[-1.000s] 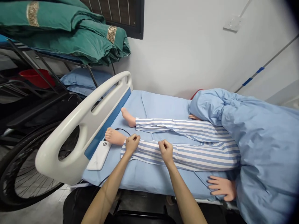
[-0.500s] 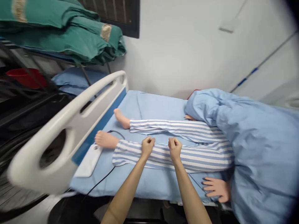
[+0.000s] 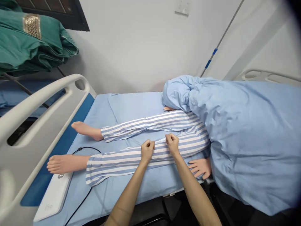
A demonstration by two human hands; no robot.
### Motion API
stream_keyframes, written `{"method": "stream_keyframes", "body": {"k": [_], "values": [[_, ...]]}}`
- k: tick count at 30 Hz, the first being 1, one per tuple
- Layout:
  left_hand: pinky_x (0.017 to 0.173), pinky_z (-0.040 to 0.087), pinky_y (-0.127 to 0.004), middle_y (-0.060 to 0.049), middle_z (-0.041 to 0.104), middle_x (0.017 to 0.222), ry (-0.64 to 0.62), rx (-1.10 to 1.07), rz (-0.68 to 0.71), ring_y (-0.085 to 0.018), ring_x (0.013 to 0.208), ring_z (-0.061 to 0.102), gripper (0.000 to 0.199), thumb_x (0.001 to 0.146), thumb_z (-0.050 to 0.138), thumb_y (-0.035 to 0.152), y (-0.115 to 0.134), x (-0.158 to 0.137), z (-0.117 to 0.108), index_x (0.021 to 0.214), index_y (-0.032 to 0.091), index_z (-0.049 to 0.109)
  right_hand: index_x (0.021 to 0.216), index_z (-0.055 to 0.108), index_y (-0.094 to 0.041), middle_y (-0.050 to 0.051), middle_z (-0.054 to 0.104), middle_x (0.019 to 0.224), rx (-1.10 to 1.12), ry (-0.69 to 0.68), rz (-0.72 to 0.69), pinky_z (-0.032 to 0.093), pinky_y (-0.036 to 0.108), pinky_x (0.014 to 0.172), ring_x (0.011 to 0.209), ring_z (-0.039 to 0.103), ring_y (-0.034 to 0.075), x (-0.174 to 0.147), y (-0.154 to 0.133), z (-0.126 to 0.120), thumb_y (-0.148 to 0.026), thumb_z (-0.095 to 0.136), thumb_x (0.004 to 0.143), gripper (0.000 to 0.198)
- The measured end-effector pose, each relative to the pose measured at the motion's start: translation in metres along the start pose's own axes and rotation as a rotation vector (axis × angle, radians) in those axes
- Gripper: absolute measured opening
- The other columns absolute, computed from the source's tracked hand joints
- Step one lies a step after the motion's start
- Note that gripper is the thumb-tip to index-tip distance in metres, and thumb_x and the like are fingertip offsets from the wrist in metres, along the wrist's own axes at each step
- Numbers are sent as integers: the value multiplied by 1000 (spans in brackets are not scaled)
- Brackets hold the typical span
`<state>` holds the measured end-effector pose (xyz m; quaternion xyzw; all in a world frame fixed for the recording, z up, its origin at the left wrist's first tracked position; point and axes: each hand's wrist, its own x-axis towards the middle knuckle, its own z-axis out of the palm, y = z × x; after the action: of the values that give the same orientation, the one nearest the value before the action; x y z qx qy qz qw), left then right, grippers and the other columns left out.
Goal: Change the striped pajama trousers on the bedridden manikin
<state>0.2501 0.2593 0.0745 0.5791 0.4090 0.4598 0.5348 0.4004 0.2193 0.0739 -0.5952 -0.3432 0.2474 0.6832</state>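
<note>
A manikin lies on the bed in blue-and-white striped trousers (image 3: 130, 153), its bare feet towards the footboard. Both my hands are closed into fists over its nearer leg. My left hand (image 3: 147, 150) is around the knee, thumb side up, and no object shows in it. Slightly further towards the hip is my right hand (image 3: 172, 143), also curled shut with nothing visible inside. Whether the fists touch the cloth is unclear. A blue quilt (image 3: 244, 125) is bunched over the manikin's upper body, and one manikin hand (image 3: 200, 168) sticks out below it.
The white-and-blue footboard (image 3: 44, 103) stands at the left. A white box-shaped device (image 3: 54, 197) lies beneath the nearer foot (image 3: 61, 164), with a black cable (image 3: 78, 205) close by. Green folded cloth (image 3: 35, 44) is piled behind the footboard. A pole (image 3: 222, 39) leans by the wall.
My view has swung right, bringing the far bed rail and wall socket into clear sight. Both fists have shifted along the leg towards the hip and are a little closer together.
</note>
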Motion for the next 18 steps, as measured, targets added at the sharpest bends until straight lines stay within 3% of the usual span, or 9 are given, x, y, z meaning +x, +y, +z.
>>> {"method": "stream_keyframes", "body": {"k": [4,8,13,16,18], "values": [[53,32,-25,4,41,45,15,98,33,-9,48,38,37,77,59,37,-11,-6,7,49,20,41,55,31,-22,-7,31,50,-88,69,-71,27,26,52,50,29,8,12,-3,-39,-43,62,81,45],[52,33,-25,4,43,46,21,54,11,-10,47,39,36,79,58,36,3,-4,13,51,21,43,56,31,-23,-7,32,51,-142,87,-69,27,25,51,51,29,9,16,9,-57,-45,62,80,46],[55,35,-26,3,46,47,-70,-62,17,-11,49,42,35,80,55,36,20,-4,77,50,21,43,57,31,-23,-7,31,50,-76,70,-32,26,25,49,49,28,9,29,-1,-70,-46,61,82,45],[54,32,-26,4,42,46,-124,-28,-15,-10,49,38,33,78,54,34,13,-5,110,50,21,41,56,32,-22,-7,31,51,-189,108,-136,27,25,51,51,29,8,48,-25,-93,-44,62,82,45],[55,29,-26,5,38,47,-140,53,-7,-10,49,35,32,76,55,32,6,-5,119,51,21,38,55,33,-22,-7,31,52,-303,135,-208,28,25,53,53,30,8,62,-40,-111,-44,61,82,45]]}}
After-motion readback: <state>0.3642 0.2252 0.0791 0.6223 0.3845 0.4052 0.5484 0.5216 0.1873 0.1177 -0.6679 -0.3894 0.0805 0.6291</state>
